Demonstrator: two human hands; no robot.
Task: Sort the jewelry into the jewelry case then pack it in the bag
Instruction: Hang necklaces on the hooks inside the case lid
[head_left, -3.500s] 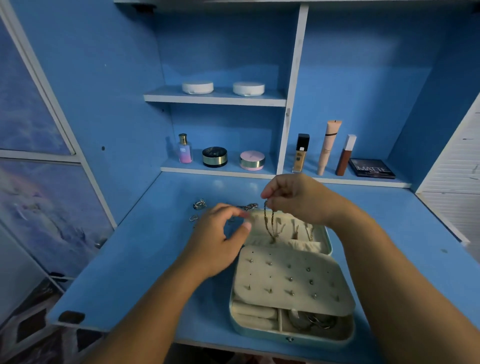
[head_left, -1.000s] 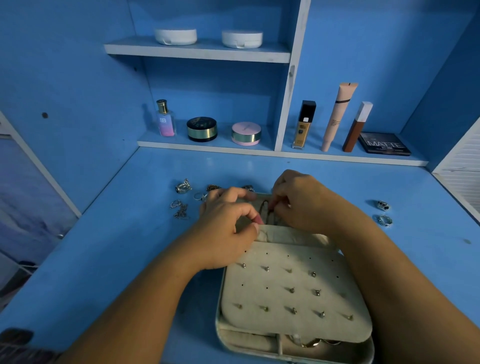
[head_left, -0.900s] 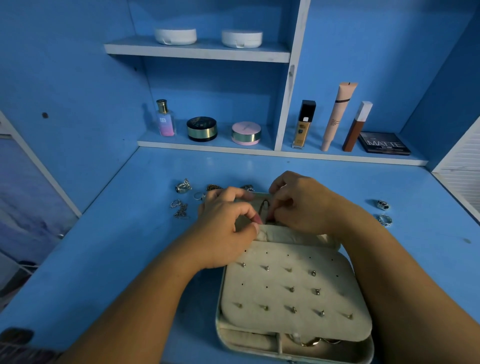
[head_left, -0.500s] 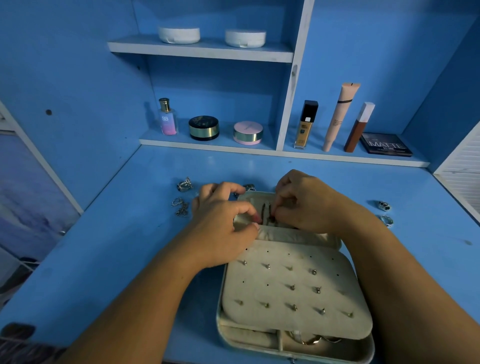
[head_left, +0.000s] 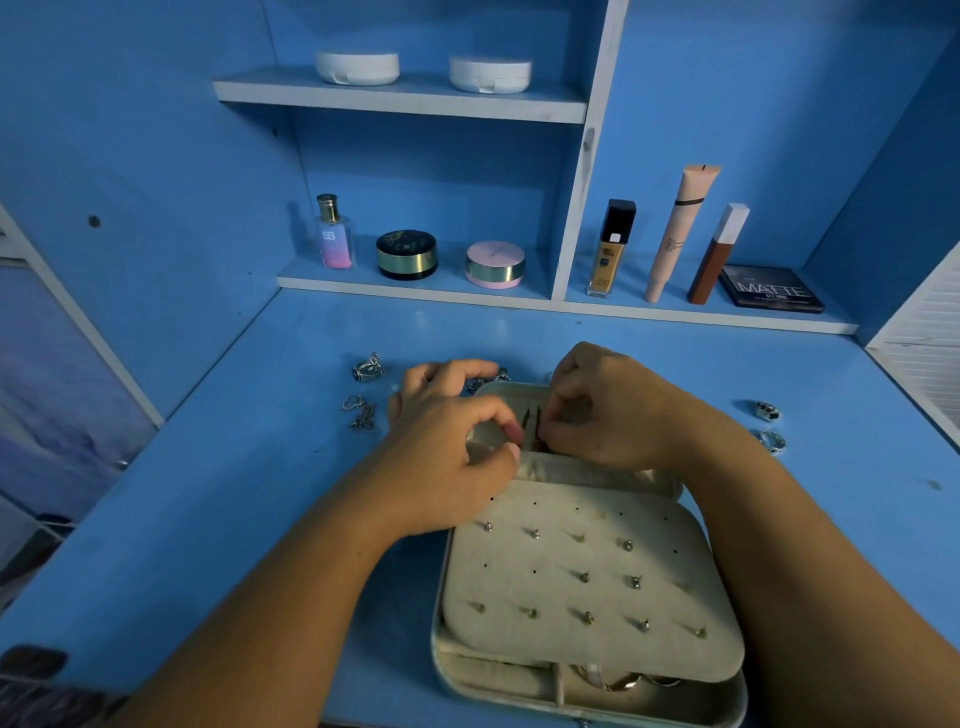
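The jewelry case (head_left: 440, 613) lay open in the lower centre of the frame on the blue desk (head_left: 249, 499), its lid half toward the top and a beige stud panel (head_left: 587, 566) covering most of the near half. Both forearms entered from the bottom corners and converged over the lid just above the middle of the frame.

The left hand (head_left: 447, 462) was palm-down, wrist bent slightly inward and fingers curled. Its thumb and forefinger tips nearly met at the edge of the lid's fabric pocket; whether they nipped the fabric could not be told.

The right hand (head_left: 608, 410) arched over the lid from the right, knuckles up. Its thumb and forefinger were closed in a narrow pinch on a thin dark necklace (head_left: 533, 422), which hung down against the lid lining between the two hands.

Loose jewelry (head_left: 363, 395) lay on the desk just left of the left hand. Two rings (head_left: 769, 423) sat well apart from the case at the right.

Bottles and compacts (head_left: 408, 254) stood on the shelf across the upper part of the frame.
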